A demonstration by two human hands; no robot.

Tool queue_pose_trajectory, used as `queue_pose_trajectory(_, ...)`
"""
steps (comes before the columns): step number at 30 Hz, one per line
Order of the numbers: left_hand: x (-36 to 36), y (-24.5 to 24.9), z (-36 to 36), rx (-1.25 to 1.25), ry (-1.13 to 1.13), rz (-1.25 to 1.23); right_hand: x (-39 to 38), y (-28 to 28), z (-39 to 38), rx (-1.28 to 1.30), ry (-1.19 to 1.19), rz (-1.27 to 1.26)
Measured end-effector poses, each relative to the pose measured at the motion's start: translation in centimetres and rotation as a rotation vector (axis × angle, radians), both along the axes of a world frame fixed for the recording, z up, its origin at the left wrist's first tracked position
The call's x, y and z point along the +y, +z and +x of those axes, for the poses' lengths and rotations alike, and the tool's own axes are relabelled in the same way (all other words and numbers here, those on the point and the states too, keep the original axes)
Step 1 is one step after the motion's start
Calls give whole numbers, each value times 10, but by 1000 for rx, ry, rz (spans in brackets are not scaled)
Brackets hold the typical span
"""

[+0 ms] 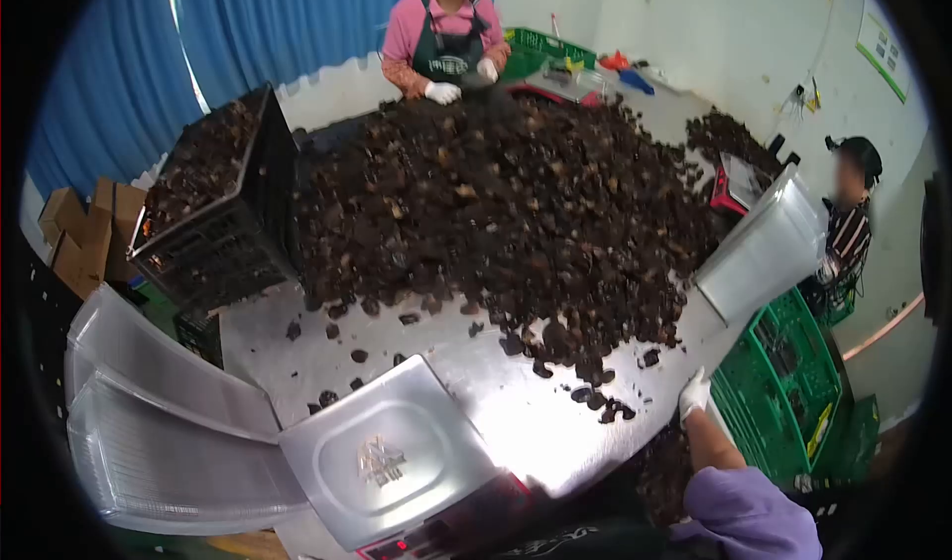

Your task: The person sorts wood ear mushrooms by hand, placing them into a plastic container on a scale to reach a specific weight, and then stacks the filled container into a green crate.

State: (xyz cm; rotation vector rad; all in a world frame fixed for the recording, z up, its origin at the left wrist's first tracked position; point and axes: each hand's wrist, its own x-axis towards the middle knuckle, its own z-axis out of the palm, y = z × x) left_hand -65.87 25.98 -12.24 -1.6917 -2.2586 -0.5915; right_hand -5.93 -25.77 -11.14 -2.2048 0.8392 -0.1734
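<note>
My right hand (pixel 696 395), in a white glove below a purple sleeve, is at the table's right edge. Its fingers appear closed on the near rim of a green plastic crate (pixel 721 401); the grip is partly hidden. My left hand is out of view. A big heap of dark brown, glossy pieces (pixel 516 203) covers much of the metal table (pixel 476 391); their kind I cannot make out. Directly in front of me stands a scale with a steel pan (pixel 436 411), a few small pale bits at its middle.
Stacked clear plastic trays (pixel 178 451) lean at left. A black crate (pixel 223 223) of brown pieces stands behind them. Another clear tray (pixel 769 248) tilts at right by a second scale (pixel 736 185). Two co-workers (pixel 451 44) are across and to the right.
</note>
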Motion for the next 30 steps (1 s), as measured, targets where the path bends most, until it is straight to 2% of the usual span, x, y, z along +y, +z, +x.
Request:
queue_pose_trajectory(1, 5, 6, 4, -47, 17, -55, -11, -24, 7, -158, -13, 12)
queue_pose_trajectory(2, 8, 3, 4, -97, 25, -128, 20, 29, 1, 39, 86, -54)
queue_pose_trajectory(3, 11, 8, 5, -111, 47, -205, 21, 26, 0, -29, 122, -70)
queue_pose_trajectory(4, 13, 12, 1, -120, 83, -287, 18, 22, -1, 65, -11, 17)
queue_pose_trajectory(5, 16, 21, 1, -115, 111, -341, -6, -5, 8, 7, 100, -90)
queue_pose_trajectory(6, 16, 22, 2, -106, 140, -378, -13, -18, 11, -3, 55, -136)
queue_pose_trajectory(7, 14, 23, 1, -44, 105, -413, 20, 23, -3, 30, -76, -21)
queue_pose_trajectory(8, 15, 25, 0, -85, 96, -402, 5, 8, -2, -34, 10, -33)
queue_pose_trajectory(9, 13, 24, 1, -145, 98, -379, -4, -7, 3, -46, -16, -32)
queue_pose_trajectory(12, 13, 27, 5, -197, 112, -421, 12, 16, -1, 18, -65, -95)
queue_pose_trajectory(15, 12, 31, 10, -233, 148, -447, 12, 14, 2, 80, -109, -181)
queue_pose_trajectory(20, 11, 44, 18, -193, 146, -545, 20, 24, 0, 150, -127, -172)
queue_pose_trajectory(24, 14, 38, 13, -167, 184, -513, 19, 24, 0, 179, -126, -163)
queue_pose_trajectory(30, 11, 38, 13, -155, 167, -508, 20, 24, 6, 77, -94, -67)
